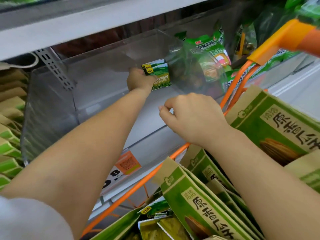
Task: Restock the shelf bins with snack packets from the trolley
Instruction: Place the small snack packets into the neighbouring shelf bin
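Observation:
My left hand (138,79) reaches deep into a clear plastic shelf bin (52,101) and grips small green snack packets (160,74) labelled garlic flavor, held upright near the bin's right wall. My right hand (192,115) hovers in front of the bin above the trolley's orange rim (152,172), fingers curled with thumb and forefinger nearly touching, nothing visible in it. More small green packets (155,224) lie in the trolley at the bottom. Large green and brown packets (204,201) stand in the trolley to the right.
A neighbouring clear bin (204,66) on the right holds green bags. Brown and green packets (10,135) fill the bin at the far left. A grey shelf board (86,19) runs overhead. An orange price tag (127,163) sits on the shelf edge. The trolley's orange handle (280,38) is upper right.

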Demonstrator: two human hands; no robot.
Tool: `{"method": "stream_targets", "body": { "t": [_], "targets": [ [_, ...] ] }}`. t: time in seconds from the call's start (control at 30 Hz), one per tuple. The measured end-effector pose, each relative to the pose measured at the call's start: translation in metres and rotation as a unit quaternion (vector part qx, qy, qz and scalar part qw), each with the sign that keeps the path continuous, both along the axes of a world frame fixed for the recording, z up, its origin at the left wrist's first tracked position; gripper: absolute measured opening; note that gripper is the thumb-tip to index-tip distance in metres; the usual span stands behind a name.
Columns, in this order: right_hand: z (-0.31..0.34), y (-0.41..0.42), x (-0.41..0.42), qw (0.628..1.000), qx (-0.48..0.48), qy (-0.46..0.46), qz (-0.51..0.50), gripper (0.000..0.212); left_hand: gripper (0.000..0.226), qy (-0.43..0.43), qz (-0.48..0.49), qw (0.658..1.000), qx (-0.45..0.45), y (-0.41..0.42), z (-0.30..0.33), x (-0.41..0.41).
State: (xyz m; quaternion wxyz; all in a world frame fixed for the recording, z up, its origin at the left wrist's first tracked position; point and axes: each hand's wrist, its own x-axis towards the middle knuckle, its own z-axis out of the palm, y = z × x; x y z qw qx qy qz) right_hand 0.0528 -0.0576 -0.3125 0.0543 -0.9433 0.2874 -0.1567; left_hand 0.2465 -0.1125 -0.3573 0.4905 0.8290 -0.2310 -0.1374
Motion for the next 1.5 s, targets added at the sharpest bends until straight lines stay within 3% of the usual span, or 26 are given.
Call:
{"method": "stream_targets", "body": {
  "t": [0.1,0.2,0.3,0.37,0.53,0.63,0.7,0.77,0.83,0.9,0.97,1.03,1.1,1.17,1.27,1.33,1.4,1.5],
  "targets": [
    [0.000,0.000,0.000,1.000,0.017,-0.009,0.002,0.042,0.034,0.058,-0.022,0.998,-0.009,0.011,0.005,0.001],
    [0.004,0.001,-0.001,0.999,0.035,0.012,0.008,0.044,0.020,0.063,-0.026,0.997,-0.043,0.037,0.022,-0.013],
    [0.021,0.004,-0.005,0.987,0.153,0.022,0.034,0.039,0.018,0.073,-0.064,0.990,-0.107,0.081,0.048,-0.043],
    [0.037,0.013,-0.016,0.972,0.231,-0.023,0.041,0.032,0.017,0.067,-0.110,0.981,-0.142,0.116,0.065,-0.067],
    [0.058,0.063,-0.069,0.976,0.164,-0.141,0.027,0.026,0.031,-0.072,-0.254,0.956,-0.129,0.205,0.069,-0.119],
    [0.058,0.094,-0.095,0.986,0.167,-0.009,0.008,0.039,0.032,-0.105,-0.264,0.951,-0.121,0.247,0.063,-0.138],
    [0.052,0.106,-0.102,0.989,0.120,0.091,0.001,0.043,0.027,-0.091,-0.262,0.952,-0.131,0.267,0.063,-0.144],
    [0.047,0.115,-0.102,0.991,0.064,0.115,-0.015,0.038,0.027,-0.079,-0.258,0.955,-0.128,0.286,0.064,-0.146],
    [0.053,0.121,-0.101,0.996,0.037,0.071,-0.026,0.027,0.028,-0.065,-0.243,0.960,-0.122,0.303,0.065,-0.143],
    [0.068,0.130,-0.100,0.999,0.041,-0.028,-0.012,0.021,0.023,-0.045,-0.215,0.967,-0.130,0.318,0.069,-0.139],
    [0.085,0.140,-0.094,0.986,0.085,-0.142,0.035,0.016,0.017,0.009,-0.194,0.967,-0.164,0.333,0.078,-0.137],
    [0.096,0.154,-0.080,0.959,0.161,-0.214,0.089,0.020,0.026,0.074,-0.190,0.958,-0.201,0.346,0.090,-0.136],
    [0.095,0.169,-0.060,0.932,0.244,-0.240,0.120,0.024,0.031,0.103,-0.195,0.950,-0.221,0.360,0.099,-0.135],
    [0.087,0.185,-0.038,0.904,0.318,-0.250,0.137,0.019,0.018,0.119,-0.177,0.946,-0.242,0.375,0.104,-0.130],
    [0.074,0.206,-0.014,0.870,0.417,-0.224,0.142,0.019,0.021,0.141,-0.114,0.950,-0.253,0.403,0.106,-0.112],
    [0.064,0.214,-0.001,0.902,0.365,-0.185,0.141,0.021,0.018,0.154,-0.052,0.958,-0.235,0.422,0.104,-0.093],
    [0.057,0.220,0.011,0.949,0.246,-0.156,0.118,0.019,0.012,0.148,0.004,0.970,-0.191,0.440,0.100,-0.068],
    [0.048,0.226,0.029,0.981,0.121,-0.129,0.081,0.045,0.019,0.141,0.048,0.974,-0.169,0.457,0.098,-0.031]
  ]
}}
